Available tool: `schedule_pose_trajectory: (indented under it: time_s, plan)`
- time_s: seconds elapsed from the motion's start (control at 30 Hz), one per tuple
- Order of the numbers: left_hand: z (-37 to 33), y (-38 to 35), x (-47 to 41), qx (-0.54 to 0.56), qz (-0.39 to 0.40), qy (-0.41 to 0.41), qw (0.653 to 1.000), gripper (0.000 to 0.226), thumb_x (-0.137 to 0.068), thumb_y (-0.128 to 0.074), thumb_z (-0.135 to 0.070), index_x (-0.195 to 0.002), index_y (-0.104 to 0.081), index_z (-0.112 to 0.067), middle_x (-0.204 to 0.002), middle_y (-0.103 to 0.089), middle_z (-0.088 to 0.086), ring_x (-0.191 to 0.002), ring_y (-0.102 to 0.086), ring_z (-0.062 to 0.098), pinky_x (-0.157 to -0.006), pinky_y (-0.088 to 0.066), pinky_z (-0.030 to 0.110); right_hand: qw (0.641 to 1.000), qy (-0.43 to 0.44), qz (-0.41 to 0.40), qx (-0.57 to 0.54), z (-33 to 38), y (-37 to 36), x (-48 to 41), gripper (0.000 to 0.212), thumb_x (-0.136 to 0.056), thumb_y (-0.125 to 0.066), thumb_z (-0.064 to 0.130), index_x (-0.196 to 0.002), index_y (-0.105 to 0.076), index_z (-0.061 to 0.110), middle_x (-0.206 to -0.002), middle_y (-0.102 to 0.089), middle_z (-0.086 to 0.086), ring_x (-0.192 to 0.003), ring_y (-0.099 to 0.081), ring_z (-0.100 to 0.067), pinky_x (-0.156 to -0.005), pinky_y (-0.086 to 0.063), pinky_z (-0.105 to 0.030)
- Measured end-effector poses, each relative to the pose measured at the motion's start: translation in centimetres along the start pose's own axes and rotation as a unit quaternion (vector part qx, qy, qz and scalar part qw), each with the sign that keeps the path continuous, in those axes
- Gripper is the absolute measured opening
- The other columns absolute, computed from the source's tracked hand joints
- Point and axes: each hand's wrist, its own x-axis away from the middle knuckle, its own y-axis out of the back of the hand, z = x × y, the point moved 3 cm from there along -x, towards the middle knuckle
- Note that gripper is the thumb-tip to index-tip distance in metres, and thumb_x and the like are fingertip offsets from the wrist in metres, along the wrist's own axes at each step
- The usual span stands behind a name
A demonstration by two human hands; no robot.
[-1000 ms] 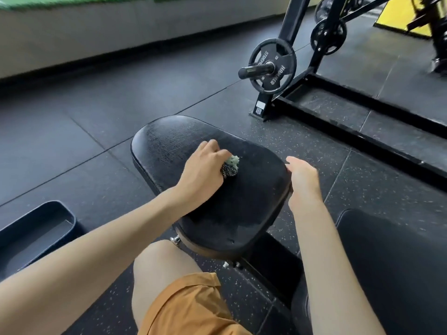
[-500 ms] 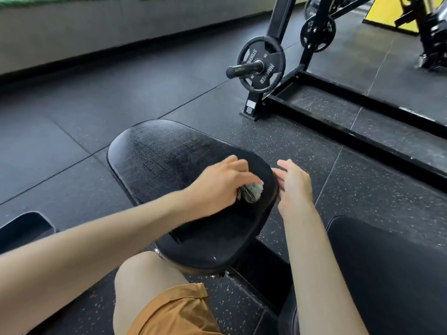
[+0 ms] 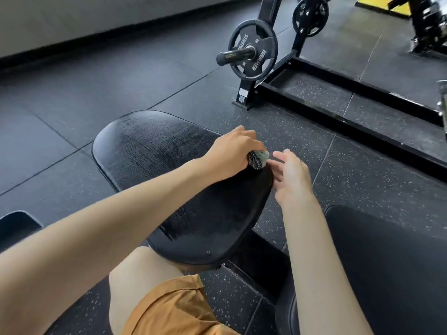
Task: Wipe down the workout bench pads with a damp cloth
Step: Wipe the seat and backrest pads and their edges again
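Observation:
A black bench seat pad (image 3: 154, 151) fills the middle of the view, its surface streaked with wet marks. My left hand (image 3: 229, 154) grips a small bunched cloth (image 3: 257, 159), dark with a pale green corner, at the pad's far right edge. Just to the right of the cloth, my right hand (image 3: 290, 176) hovers off the pad's edge with fingers spread and relaxed, holding nothing. A second black pad (image 3: 387, 262) lies at the lower right, under my right forearm.
A black weight plate (image 3: 254, 50) on a bar peg stands behind the pad, mounted on a black machine frame (image 3: 350, 93) that runs along the floor to the right. Dark rubber floor tiles surround the bench. My bare knee and orange shorts (image 3: 174, 308) are below the pad.
My left hand has slid the cloth rightward across the pad to its right edge. My right hand let go of the pad's edge and opened beside the cloth.

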Motion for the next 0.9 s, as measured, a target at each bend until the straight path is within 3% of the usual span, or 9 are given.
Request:
schedule_pose_trajectory:
  time_s: [0.13, 0.23, 0.33, 0.4, 0.47, 0.53, 0.63, 0.73, 0.9]
  plan:
    - [-1.5, -0.3, 1.1, 0.024, 0.01, -0.048, 0.999, 0.062, -0.066, -0.037, 0.011, -0.108, -0.072, -0.018, -0.091, -0.06, 0.003, -0.084, -0.04, 0.019, -0.064, -0.048, 0.044, 0.998, 0.029, -0.001, 0.056, 0.5, -0.7, 0.2, 0.026, -0.099, -0.043, 0.024, -0.11, -0.06, 0.009, -0.089, -0.064, -0.003, -0.077, -0.059, -0.016, -0.064, -0.047, -0.028]
    - [-2.8, 0.2, 4.7, 0.061, 0.056, -0.123, 0.989, 0.067, -0.057, -0.031, 0.004, -0.103, -0.074, -0.019, -0.083, -0.058, -0.001, -0.079, -0.034, 0.011, -0.063, -0.045, 0.035, 0.995, 0.05, -0.006, 0.091, 0.2, -1.2, 0.7, 0.008, -0.089, -0.052, 0.013, -0.086, -0.059, 0.013, -0.081, -0.061, -0.003, -0.078, -0.056, -0.022, -0.064, -0.043, -0.031]
    - [-3.1, 1.4, 9.4, 0.091, 0.146, -0.198, 0.965, 0.068, -0.054, -0.036, 0.006, -0.102, -0.074, -0.023, -0.085, -0.058, -0.005, -0.08, -0.038, 0.009, -0.068, -0.038, 0.018, 0.982, 0.104, 0.003, 0.159, -0.6, -1.6, 1.4, 0.021, -0.086, -0.049, 0.006, -0.069, -0.051, 0.017, -0.071, -0.046, 0.0, -0.067, -0.042, -0.018, -0.06, -0.034, -0.032]
    - [-2.4, 2.1, 9.7, 0.098, 0.158, -0.19, 0.964, 0.07, -0.053, -0.034, 0.006, -0.103, -0.074, -0.022, -0.085, -0.058, -0.004, -0.081, -0.04, 0.009, -0.072, -0.038, 0.018, 0.969, 0.145, -0.008, 0.199, -0.5, -1.9, 1.9, 0.018, -0.088, -0.049, 0.007, -0.097, -0.062, 0.017, -0.086, -0.047, 0.005, -0.078, -0.045, -0.015, -0.072, -0.041, -0.032]
    - [-2.4, 2.0, 7.6, 0.079, 0.135, -0.143, 0.977, 0.071, -0.054, -0.03, 0.003, -0.104, -0.074, -0.02, -0.084, -0.054, -0.005, -0.082, -0.038, 0.009, -0.077, -0.043, 0.032, 0.959, 0.164, -0.036, 0.228, 0.1, -1.7, 1.6, 0.038, -0.089, -0.05, 0.012, -0.127, -0.054, 0.017, -0.1, -0.047, 0.007, -0.093, -0.048, -0.014, -0.089, -0.045, -0.033]
    - [-3.6, 1.6, 6.2, 0.06, 0.092, -0.115, 0.987, 0.069, -0.055, -0.028, 0.002, -0.104, -0.074, -0.017, -0.086, -0.053, -0.005, -0.082, -0.036, 0.011, -0.072, -0.046, 0.043, 0.951, 0.175, -0.04, 0.253, 0.4, -1.7, 1.6, 0.041, -0.089, -0.051, 0.014, -0.13, -0.052, 0.016, -0.108, -0.053, 0.004, -0.1, -0.052, -0.016, -0.096, -0.045, -0.035]
    - [-4.1, 1.0, 8.4, 0.062, 0.071, -0.127, 0.987, 0.065, -0.057, -0.031, 0.004, -0.1, -0.074, -0.018, -0.088, -0.06, -0.002, -0.08, -0.035, 0.013, -0.066, -0.045, 0.041, 0.953, 0.168, -0.017, 0.251, -0.5, -1.5, 1.9, 0.041, -0.089, -0.053, 0.013, -0.13, -0.052, 0.015, -0.125, -0.055, -0.002, -0.104, -0.053, -0.016, -0.092, -0.045, -0.031]
    - [-2.9, 2.2, 13.5, 0.099, 0.115, -0.163, 0.975, 0.064, -0.055, -0.036, 0.008, -0.099, -0.074, -0.019, -0.087, -0.06, -0.005, -0.08, -0.038, 0.011, -0.068, -0.041, 0.03, 0.957, 0.17, -0.008, 0.236, -1.3, -1.3, 2.0, 0.041, -0.089, -0.054, 0.012, -0.13, -0.053, 0.014, -0.126, -0.054, -0.002, -0.099, -0.05, -0.013, -0.079, -0.039, -0.025]
    - [-2.2, 2.9, 14.9, 0.105, 0.119, -0.132, 0.979, 0.065, -0.052, -0.036, 0.009, -0.094, -0.075, -0.02, -0.088, -0.061, -0.006, -0.08, -0.038, 0.011, -0.068, -0.041, 0.03, 0.935, 0.215, -0.035, 0.281, -0.8, -1.7, 2.0, 0.04, -0.086, -0.058, 0.017, -0.126, -0.055, 0.018, -0.11, -0.05, 0.007, -0.1, -0.047, -0.013, -0.086, -0.045, -0.029]
